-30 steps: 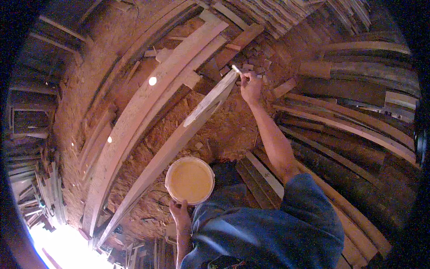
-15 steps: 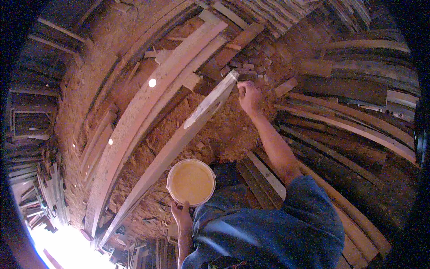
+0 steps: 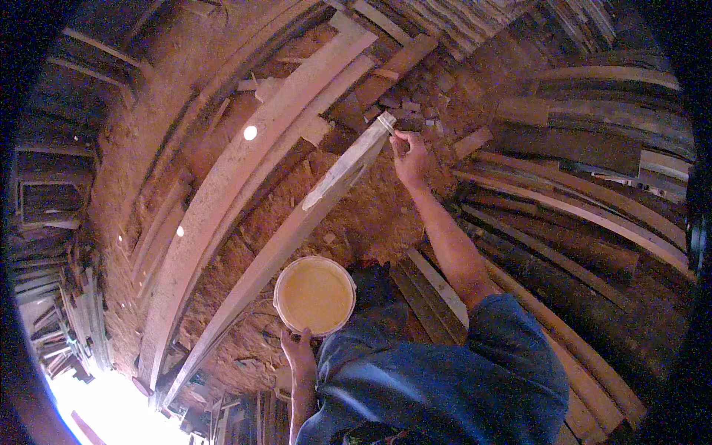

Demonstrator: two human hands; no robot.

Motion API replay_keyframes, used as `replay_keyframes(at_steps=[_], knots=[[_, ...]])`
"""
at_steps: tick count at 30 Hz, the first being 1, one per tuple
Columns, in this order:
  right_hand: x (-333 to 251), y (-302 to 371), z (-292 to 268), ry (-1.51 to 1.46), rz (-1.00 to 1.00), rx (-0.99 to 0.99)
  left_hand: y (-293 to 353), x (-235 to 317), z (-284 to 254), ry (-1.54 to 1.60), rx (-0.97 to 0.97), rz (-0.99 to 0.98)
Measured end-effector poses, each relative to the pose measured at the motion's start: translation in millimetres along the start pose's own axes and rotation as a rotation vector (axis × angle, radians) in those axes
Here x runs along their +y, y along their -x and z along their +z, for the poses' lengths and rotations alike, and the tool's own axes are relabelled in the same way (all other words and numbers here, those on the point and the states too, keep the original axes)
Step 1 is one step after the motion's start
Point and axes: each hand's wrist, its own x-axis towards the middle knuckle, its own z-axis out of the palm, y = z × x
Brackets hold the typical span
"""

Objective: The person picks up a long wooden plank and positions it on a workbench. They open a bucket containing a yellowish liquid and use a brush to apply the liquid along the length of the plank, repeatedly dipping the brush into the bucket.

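Note:
A long wooden beam (image 3: 259, 266) runs from lower left up to the middle, its far end coated with a wet-looking white layer (image 3: 334, 175). At that far end, my right hand (image 3: 410, 157) pinches a small pale brush-like tool (image 3: 387, 123) against the wood. Its exact kind is too small to make out. My left hand (image 3: 299, 350) grips the near rim of a round white bucket (image 3: 278, 305), close to my body. Pale yellowish stuff (image 3: 317, 295) shows inside the bucket.
Two more thick beams (image 3: 222, 178) lie to the left, on a floor of brown sawdust and shavings (image 3: 263, 222). Small wood blocks (image 3: 415, 111) are scattered beyond the beam's far end. Stacked boards (image 3: 586, 193) fill the right side. Bright light enters at lower left.
My right hand and its tool have shifted slightly up and left at the coated end. The bucket sits marginally higher in view, with my left hand still on it.

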Motion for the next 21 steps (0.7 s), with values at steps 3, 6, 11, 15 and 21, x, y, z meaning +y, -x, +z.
replay_keyframes(at_steps=[3, 6, 11, 15, 21], knots=[[-13.0, 30.1, -10.7, 0.016, -0.044, -0.012, 0.8, 0.7, 1.9, -0.175, 0.094, -0.015], [-21.0, 41.1, -18.1, -0.098, 0.117, -0.069, 1.7, 2.8, 0.1, -0.06, 0.014, -0.066], [-20.7, 38.0, -6.1, -0.237, 0.431, -0.169, -2.2, 2.8, 0.1, 0.109, -0.087, -0.022], [-19.5, 43.7, -3.3, -0.418, 0.674, -0.395, -9.0, 4.0, 3.3, -0.054, 0.059, 0.025], [-7.0, -11.0, -25.6, 0.025, 0.148, -0.072, 4.5, 28.6, -5.6, 0.151, -0.098, -0.054]])
